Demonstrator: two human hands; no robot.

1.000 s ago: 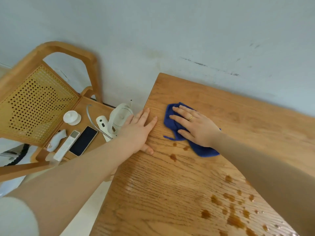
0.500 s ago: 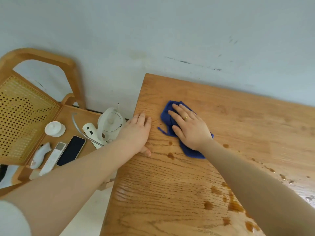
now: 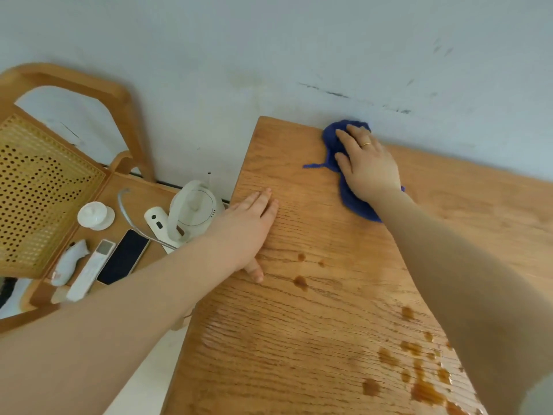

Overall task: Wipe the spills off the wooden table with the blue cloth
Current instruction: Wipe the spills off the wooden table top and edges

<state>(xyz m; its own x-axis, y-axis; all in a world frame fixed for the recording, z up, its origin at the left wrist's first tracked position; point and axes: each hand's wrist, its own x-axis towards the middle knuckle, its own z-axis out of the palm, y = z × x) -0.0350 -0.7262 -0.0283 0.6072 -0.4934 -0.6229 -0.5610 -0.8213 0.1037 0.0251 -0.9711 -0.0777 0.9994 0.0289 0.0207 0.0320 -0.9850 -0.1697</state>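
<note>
The right hand (image 3: 366, 166) is lying flat, fingers straight and slightly spread, pressing the blue cloth (image 3: 353, 202) against the wooden table (image 3: 299, 339) in the upper middle of the frame, at the table's far edge where it is meeting the pale wall (image 3: 269, 55). The cloth is bunching under the palm, with one thin tail trailing to the left and another fold showing below the wrist. A ring (image 3: 365, 144) is showing on one finger. The left hand (image 3: 245, 229) is resting flat on the table near its left edge, in the middle of the frame, fingers straight and close together, holding nothing. Brown spills (image 3: 419, 384) are sitting in the lower right of the frame, and a few smaller drops lie just right of the left thumb. At the left, a wooden chair (image 3: 59, 181) is carrying a white kettle (image 3: 194, 211), a dark phone (image 3: 124, 257), a white remote (image 3: 89, 271) and what may be a small lid (image 3: 95, 216), though that one is hard to make out.
</note>
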